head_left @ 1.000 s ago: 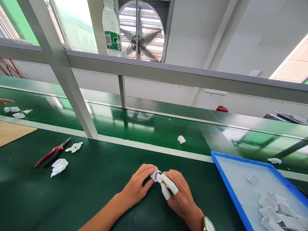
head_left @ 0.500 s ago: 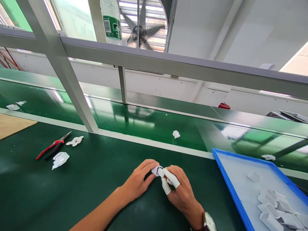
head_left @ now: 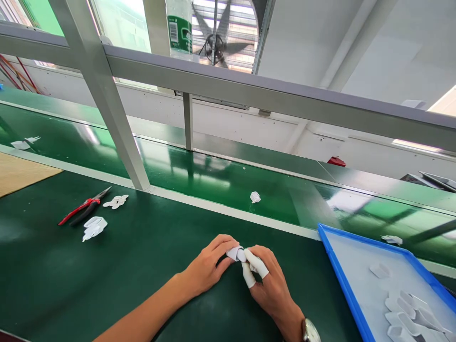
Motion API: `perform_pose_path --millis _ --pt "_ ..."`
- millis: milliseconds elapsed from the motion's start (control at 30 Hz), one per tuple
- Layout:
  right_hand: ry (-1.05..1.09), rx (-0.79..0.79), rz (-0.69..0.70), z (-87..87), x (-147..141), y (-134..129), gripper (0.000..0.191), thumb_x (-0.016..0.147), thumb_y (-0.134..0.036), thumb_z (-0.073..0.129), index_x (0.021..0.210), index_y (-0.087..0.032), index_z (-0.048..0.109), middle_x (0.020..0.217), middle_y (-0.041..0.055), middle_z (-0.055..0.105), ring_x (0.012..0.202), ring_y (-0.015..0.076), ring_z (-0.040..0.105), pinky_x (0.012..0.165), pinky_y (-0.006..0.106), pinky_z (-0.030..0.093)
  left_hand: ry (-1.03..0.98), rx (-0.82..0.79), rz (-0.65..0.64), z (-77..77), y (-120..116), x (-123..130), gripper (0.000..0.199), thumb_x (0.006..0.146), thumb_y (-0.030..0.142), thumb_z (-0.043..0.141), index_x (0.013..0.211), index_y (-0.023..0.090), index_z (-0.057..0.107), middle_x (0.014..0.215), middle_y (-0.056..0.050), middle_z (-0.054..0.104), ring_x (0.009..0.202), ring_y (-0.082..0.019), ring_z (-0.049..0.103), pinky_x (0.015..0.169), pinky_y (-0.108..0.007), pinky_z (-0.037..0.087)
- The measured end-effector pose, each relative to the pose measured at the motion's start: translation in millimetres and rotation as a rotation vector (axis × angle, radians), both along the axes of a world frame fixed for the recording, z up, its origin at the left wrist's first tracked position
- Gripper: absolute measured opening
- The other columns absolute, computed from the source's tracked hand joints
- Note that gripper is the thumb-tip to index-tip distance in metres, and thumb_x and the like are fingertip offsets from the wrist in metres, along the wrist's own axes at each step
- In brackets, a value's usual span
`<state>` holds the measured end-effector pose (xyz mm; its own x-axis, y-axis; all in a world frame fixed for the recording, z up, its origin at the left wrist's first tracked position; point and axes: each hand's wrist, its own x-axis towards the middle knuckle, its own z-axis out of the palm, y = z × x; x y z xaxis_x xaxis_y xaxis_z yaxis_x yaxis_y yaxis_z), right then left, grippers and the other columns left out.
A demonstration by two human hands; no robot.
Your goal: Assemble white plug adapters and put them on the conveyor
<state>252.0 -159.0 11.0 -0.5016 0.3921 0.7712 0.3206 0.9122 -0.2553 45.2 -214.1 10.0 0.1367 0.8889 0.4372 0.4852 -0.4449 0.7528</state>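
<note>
Low in the middle of the frame, both hands meet on the dark green desk [head_left: 149,266]. The left hand [head_left: 208,268] has its fingers curled in, pinching a small white plastic part [head_left: 237,253] from the left side. The right hand [head_left: 269,285] closes on the same part from the right; two of its fingers wear white finger cots [head_left: 257,267], and a wristwatch [head_left: 309,331] shows at the bottom edge. The part sits right between the fingertips of both hands, just above the desk surface; whether it touches the desk cannot be told.

At the lower right lies a blue tray [head_left: 340,273] with a pale floor, holding a loose heap of white parts [head_left: 409,316] toward its near corner and one single piece farther up. On the left of the frame, red-handled pliers [head_left: 83,211] lie flat on the desk, with a small cluster of white scraps [head_left: 116,201] just beside their tip and another white piece [head_left: 93,227] just below them.

Behind the desk runs a glossy green conveyor belt [head_left: 213,175]. One white part [head_left: 255,196] lies on it above the hands, another [head_left: 391,239] at the right past the tray, and two more [head_left: 24,143] at the far left. A grey metal frame [head_left: 228,88] crosses the upper picture, with a plastic bottle [head_left: 180,31] standing on it and a large fan [head_left: 215,47] behind.
</note>
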Motion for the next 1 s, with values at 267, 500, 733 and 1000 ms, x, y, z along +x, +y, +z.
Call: perform_pose_path --millis 267,500,733,1000 --pt "-0.037 -0.102 0.093 3.8 0 -1 0.054 0.093 -0.004 0.056 0.142 -0.026 0.05 0.114 0.0108 0.067 0.104 0.0254 0.065 0.091 0.046 0.06 -0.028 -0.053 -0.005 -2.4 -2 2 0.029 0.1 0.023 0.054 0.128 0.027 0.06 0.122 -0.007 0.062 0.112 -0.02 0.062 0.103 -0.036 0.052" --pt "-0.088 -0.309 0.169 4.8 -8 -9 0.051 0.096 -0.008 0.052 0.143 -0.024 0.047 0.127 0.0146 0.059 0.115 0.026 0.061 0.094 0.045 0.059 -0.194 -0.192 0.033 -3.2 -5 4 0.028 0.094 0.026 0.064 0.122 0.03 0.066 0.112 -0.004 0.064 0.092 -0.017 0.065 0.081 -0.03 0.059" --pt "-0.001 -0.32 0.181 0.1 -6 -7 0.052 0.095 -0.01 0.056 0.143 -0.028 0.047 0.123 0.0108 0.063 0.11 0.0229 0.065 0.093 0.038 0.06 -0.423 -0.304 -0.05 1.7 -3 7 0.027 0.092 0.029 0.067 0.118 0.029 0.069 0.114 -0.005 0.063 0.102 -0.021 0.068 0.092 -0.036 0.06" --pt "-0.018 -0.377 0.211 1.2 -12 -9 0.047 0.097 -0.008 0.052 0.141 -0.026 0.05 0.125 0.0124 0.062 0.114 0.0229 0.062 0.096 0.041 0.057 -0.4 -0.341 0.041 -2.2 -4 6 0.027 0.09 0.037 0.069 0.115 0.027 0.072 0.103 -0.004 0.062 0.087 -0.018 0.064 0.078 -0.03 0.057"
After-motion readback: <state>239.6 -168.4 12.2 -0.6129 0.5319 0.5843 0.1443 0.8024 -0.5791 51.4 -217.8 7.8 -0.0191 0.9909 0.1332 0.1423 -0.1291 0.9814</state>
